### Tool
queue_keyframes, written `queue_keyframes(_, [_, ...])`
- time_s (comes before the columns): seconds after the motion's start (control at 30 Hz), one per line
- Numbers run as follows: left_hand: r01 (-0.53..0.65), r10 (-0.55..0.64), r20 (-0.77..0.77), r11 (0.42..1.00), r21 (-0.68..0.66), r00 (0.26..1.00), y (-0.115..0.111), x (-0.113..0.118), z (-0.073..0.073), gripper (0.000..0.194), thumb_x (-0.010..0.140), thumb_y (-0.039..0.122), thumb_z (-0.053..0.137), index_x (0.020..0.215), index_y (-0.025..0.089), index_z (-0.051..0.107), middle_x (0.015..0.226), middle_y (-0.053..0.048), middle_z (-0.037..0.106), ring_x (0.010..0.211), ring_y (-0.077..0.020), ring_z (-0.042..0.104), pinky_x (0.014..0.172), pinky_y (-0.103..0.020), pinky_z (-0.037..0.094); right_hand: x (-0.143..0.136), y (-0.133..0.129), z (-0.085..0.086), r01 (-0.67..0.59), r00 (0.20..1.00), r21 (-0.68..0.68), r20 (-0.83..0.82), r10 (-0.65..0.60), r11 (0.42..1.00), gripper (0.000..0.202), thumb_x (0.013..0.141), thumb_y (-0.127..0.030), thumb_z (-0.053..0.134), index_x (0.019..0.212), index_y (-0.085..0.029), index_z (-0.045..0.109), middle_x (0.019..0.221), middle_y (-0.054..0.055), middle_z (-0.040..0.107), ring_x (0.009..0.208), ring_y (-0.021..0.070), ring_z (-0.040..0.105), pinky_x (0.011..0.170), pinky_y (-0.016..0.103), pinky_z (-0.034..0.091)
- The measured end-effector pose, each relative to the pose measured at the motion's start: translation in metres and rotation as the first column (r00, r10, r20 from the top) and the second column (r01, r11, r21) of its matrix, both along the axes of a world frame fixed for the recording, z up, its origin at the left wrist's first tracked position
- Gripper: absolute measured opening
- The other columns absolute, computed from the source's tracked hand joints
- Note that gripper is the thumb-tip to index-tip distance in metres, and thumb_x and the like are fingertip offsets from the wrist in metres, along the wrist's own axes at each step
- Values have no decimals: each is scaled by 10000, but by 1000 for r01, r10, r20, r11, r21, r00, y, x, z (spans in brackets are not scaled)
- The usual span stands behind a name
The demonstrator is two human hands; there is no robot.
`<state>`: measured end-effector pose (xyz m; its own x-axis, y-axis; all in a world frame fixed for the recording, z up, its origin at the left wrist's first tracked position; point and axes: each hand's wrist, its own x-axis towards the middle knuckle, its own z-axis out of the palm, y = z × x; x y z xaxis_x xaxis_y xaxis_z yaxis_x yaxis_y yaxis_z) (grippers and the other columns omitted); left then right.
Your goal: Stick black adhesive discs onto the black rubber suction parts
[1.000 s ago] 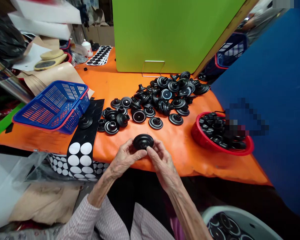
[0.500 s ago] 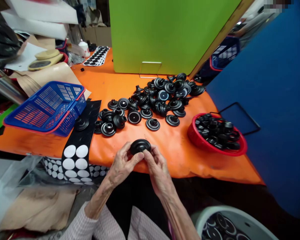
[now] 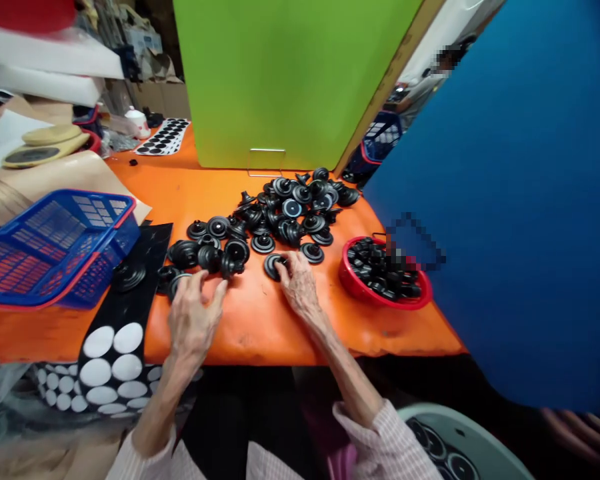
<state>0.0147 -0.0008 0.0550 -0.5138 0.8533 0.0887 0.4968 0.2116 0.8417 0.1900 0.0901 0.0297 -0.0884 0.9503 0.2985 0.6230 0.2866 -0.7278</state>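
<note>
My left hand [image 3: 195, 317] hovers over the front-left part of a heap of black stepped discs [image 3: 293, 209], its thumb and fingers apart. Just beyond its fingertips a tilted disc [image 3: 236, 257] leans among the others. With closed fingers, my right hand [image 3: 301, 285] grips a black stepped disc with a hub [image 3: 271, 267] at the front of the heap. The fingers partly hide that hub. To the left, another disc [image 3: 129, 275] lies on a black strip with white round stickers [image 3: 97, 372], which hangs over the table edge.
A blue plastic basket [image 3: 93, 283] stands left on the orange table [image 3: 275, 327]. On the right is a red bowl [image 3: 347, 277] of small black parts. A pale bucket [image 3: 485, 433] holds discs below. Green [image 3: 300, 80] and blue [image 3: 505, 200] panels bound the back and right.
Both hands have come off the disc they held together. The left has moved left to the discs; the right has reached forward onto a disc. The camera view has shifted right.
</note>
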Motion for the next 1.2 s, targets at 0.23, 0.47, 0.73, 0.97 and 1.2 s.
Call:
queue_keyframes(0.23, [289, -114, 922, 957, 2, 370, -19, 29, -2, 349, 797, 372, 662, 1050, 133, 657, 1010, -101, 709, 877, -233, 696, 718, -338, 594, -6, -89, 33, -146, 989, 27, -15, 146, 989, 212, 928, -379, 501, 1101, -310, 603, 888, 39, 676, 748, 174, 651, 664, 272, 571])
queue_keyframes(0.47, [181, 51, 967, 979, -98, 248, -18, 23, -9, 160, 838, 167, 606, 953, 83, 679, 978, -129, 731, 806, -229, 726, 683, -327, 620, 122, -30, 49, 342, 863, 377, 236, -446, 861, 284, 917, -280, 405, 1088, -199, 618, 980, 116, 562, 926, 256, 544, 874, 456, 469])
queue_keyframes(0.73, [230, -61, 979, 973, 14, 197, -21, 27, -15, 226, 819, 295, 665, 925, 96, 681, 960, -114, 721, 842, -232, 715, 744, -335, 596, 159, 23, 42, 181, 621, 379, 671, -404, 908, 289, 907, -337, 442, 950, -153, 661, 1009, 170, 607, 990, 336, 469, 853, 552, 342])
queue_keyframes(0.97, [271, -168, 958, 957, 101, 233, -24, 28, -19, 331, 772, 352, 718, 982, 105, 654, 970, -102, 692, 876, -225, 704, 785, -326, 558, 98, -43, 50, 2, 967, 274, 244, -72, 962, 242, 878, -328, 521, 1076, -215, 599, 1012, 104, 607, 906, 242, 595, 828, 421, 494])
queue_keyframes(1.2, [290, -239, 906, 947, 138, 348, -28, 35, -16, 388, 754, 390, 716, 1018, 117, 640, 1041, -106, 668, 944, -232, 655, 833, -388, 552, 1, -111, 16, -154, 958, 4, -243, 151, 988, 172, 887, -297, 578, 1049, -244, 587, 1008, 54, 628, 914, 190, 642, 835, 368, 552])
